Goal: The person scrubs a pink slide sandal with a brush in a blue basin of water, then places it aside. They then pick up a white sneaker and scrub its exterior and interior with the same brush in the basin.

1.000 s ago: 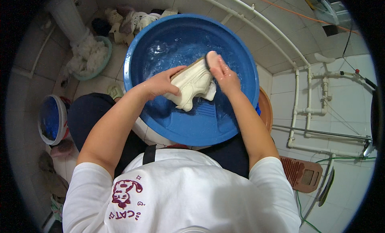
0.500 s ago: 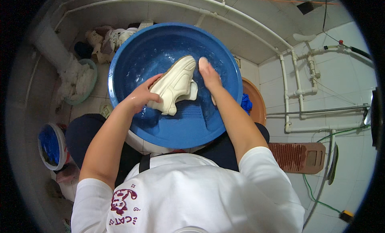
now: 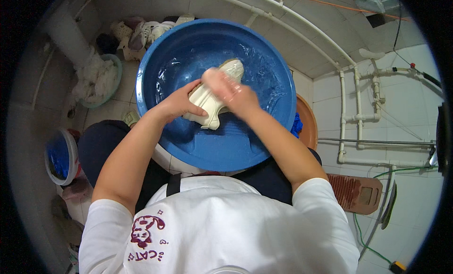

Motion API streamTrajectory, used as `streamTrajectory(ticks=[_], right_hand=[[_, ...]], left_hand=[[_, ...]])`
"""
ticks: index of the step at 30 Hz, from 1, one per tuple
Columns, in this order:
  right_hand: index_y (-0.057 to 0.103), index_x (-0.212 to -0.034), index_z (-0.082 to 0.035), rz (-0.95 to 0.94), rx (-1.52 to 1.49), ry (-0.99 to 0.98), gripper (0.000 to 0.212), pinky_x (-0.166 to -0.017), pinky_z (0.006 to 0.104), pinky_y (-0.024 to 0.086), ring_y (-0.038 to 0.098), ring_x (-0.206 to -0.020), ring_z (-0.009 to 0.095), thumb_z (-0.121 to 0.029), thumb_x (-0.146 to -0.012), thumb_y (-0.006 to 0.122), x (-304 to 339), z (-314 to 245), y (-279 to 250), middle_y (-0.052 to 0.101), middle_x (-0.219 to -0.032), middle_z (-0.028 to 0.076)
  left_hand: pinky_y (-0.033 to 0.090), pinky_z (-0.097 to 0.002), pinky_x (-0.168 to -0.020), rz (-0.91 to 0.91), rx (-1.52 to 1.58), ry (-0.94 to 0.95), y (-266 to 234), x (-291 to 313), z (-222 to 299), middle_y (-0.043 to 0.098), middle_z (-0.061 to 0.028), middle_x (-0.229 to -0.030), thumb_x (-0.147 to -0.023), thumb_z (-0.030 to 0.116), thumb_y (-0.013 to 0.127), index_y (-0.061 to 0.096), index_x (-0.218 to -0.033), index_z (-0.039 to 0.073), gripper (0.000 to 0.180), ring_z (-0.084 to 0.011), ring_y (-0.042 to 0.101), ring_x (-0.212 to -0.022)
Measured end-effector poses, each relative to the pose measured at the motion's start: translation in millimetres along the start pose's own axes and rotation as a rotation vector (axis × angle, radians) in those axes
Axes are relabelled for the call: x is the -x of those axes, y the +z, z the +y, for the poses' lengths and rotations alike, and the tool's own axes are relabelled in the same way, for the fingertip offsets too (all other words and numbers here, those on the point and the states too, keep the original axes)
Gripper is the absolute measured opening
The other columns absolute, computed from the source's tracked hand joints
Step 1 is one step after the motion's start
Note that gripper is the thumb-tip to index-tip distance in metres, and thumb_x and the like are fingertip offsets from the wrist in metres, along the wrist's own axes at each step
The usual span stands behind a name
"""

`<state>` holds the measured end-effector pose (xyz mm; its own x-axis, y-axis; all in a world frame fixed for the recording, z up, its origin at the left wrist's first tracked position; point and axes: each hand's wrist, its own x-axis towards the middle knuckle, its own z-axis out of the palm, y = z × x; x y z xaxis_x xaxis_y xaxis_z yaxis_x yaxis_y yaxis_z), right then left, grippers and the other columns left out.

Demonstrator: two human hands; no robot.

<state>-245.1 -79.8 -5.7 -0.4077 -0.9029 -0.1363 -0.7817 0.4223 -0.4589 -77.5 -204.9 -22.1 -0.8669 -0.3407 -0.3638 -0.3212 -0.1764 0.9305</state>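
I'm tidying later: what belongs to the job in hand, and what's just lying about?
In use:
white shoe, in the left hand
blue basin beneath
right hand, contents unclear

Lying about:
brown washboard
orange basin
shoes beyond the blue basin
white bucket

Blur softened the right grip (image 3: 233, 92). Glare flecked the water (image 3: 163, 76); shadow greyed the white T-shirt (image 3: 297, 236). Fisheye distortion bowed the pipes (image 3: 255, 10).

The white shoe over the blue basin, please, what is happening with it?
A person in a white T-shirt holds the white shoe in the left hand over a large blue basin with water in it. The shoe's toe points away from the person. The right hand, blurred, is across the shoe; whether it holds something is not clear.
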Motion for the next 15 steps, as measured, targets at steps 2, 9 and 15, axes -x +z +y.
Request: streamTrajectory(ticks=[2, 9, 15], right_hand=[[0.034, -0.138, -0.024, 0.113, 0.16, -0.27, 0.062, -0.072, 0.0428, 0.05, 0.061, -0.089, 0.035, -0.055, -0.085, 0.043, 5.2, 4.4, 12.6, 0.061, -0.107, 0.018], [0.039, -0.134, -0.018, 0.073, -0.037, 0.161, 0.06, -0.08, 0.04, 0.048, 0.06, -0.096, 0.035, -0.056, -0.088, 0.035, -22.1, 9.8, -15.7, 0.062, -0.106, 0.02], [0.036, -0.137, -0.023, 0.022, 0.227, -0.11, 0.057, -0.068, 0.0429, 0.05, 0.062, -0.085, 0.034, -0.054, -0.089, 0.031, 1.2, 12.5, 7.4, 0.064, -0.096, 0.019]], left_hand=[[0.037, -0.0323, -0.097, -0.024, 0.046, 0.0, -1.0, -5.0, -4.5, 0.049, -0.0118, -0.127, -0.052, 0.006, 0.082, 0.03, -0.139, 0.007, 0.101, -0.0231, 0.047, -0.115], [0.039, -0.0311, -0.094, 0.017, 0.04, 0.043, 1.0, -1.2, -4.2, 0.051, -0.0118, -0.123, -0.054, 0.003, 0.076, 0.035, -0.136, 0.006, 0.092, -0.0227, 0.05, -0.11], [0.04, -0.032, -0.094, -0.007, 0.13, 0.018, 0.0, -4.7, -7.6, 0.051, -0.0126, -0.122, -0.054, 0.002, 0.076, 0.034, -0.137, 0.006, 0.094, -0.0236, 0.051, -0.11]])
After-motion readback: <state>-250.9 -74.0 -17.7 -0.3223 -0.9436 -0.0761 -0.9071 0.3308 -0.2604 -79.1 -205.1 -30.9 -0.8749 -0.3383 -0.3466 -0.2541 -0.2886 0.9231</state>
